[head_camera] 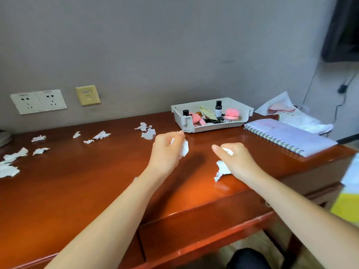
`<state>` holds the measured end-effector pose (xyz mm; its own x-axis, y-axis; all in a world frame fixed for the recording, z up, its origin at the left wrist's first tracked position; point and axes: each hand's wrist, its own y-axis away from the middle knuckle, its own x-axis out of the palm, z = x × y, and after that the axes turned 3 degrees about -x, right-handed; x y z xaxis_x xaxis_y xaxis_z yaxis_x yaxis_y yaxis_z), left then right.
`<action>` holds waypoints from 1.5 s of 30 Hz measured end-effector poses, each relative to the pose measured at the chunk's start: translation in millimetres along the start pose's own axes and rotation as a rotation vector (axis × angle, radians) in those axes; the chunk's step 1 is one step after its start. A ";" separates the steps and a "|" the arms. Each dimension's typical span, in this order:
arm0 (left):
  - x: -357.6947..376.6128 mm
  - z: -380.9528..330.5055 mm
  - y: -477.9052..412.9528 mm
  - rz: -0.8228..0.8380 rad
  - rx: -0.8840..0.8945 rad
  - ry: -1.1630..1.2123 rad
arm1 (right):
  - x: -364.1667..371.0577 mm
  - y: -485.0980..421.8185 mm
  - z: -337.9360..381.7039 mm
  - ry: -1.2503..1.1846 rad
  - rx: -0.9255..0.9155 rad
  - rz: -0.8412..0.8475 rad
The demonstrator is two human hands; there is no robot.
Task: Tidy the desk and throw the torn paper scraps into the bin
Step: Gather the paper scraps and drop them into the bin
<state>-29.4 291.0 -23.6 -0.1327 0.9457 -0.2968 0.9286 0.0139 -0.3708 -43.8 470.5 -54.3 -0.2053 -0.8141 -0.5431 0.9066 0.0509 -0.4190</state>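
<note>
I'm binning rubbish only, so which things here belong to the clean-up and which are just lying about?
For the job: loose paper scraps on the desk; gripped scraps in the left hand and right hand.
Just lying about: grey tray, spiral notebook, wall sockets.

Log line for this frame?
left hand: grips paper scrap | right hand: pinches second scrap | desk: loose scraps lie left and centre

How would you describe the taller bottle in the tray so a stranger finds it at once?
On the red-brown desk, find the grey tray by the wall. Near its middle stands the taller bottle; its black cap rises above the shorter bottle at the tray's left.
</note>
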 end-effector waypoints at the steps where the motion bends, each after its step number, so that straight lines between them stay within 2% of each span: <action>1: 13.1 -6.4 0.1 0.033 0.007 0.012 | -12.3 4.2 -4.4 0.005 0.008 -0.027; 11: 151.5 -39.6 24.5 0.428 0.139 0.115 | -110.9 58.7 -68.9 0.012 0.087 -0.241; 19: 257.2 -20.7 64.3 0.614 0.146 0.101 | -150.4 124.2 -145.5 0.019 0.265 -0.329; 25: 334.6 33.3 108.8 0.776 -0.039 0.036 | -158.3 175.1 -206.2 0.031 0.473 -0.332; 28: 371.4 64.7 128.2 0.804 -0.170 -0.007 | -155.7 205.0 -245.9 0.024 0.652 -0.324; 31: 400.8 90.9 148.3 0.832 -0.284 -0.042 | -152.0 231.6 -274.8 0.019 0.747 -0.331; 39: 461.7 156.1 195.8 0.873 -0.594 -0.218 | -124.7 293.9 -357.8 0.019 1.016 -0.226; 45: 494.8 178.0 206.6 0.914 -0.639 -0.314 | -106.9 319.9 -399.6 -0.020 1.201 -0.120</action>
<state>35.2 704.0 -403.6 0.6813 0.5663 -0.4638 0.7167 -0.3869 0.5803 120.7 804.9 -421.1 -0.3156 -0.7864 -0.5310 0.6488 -0.5872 0.4840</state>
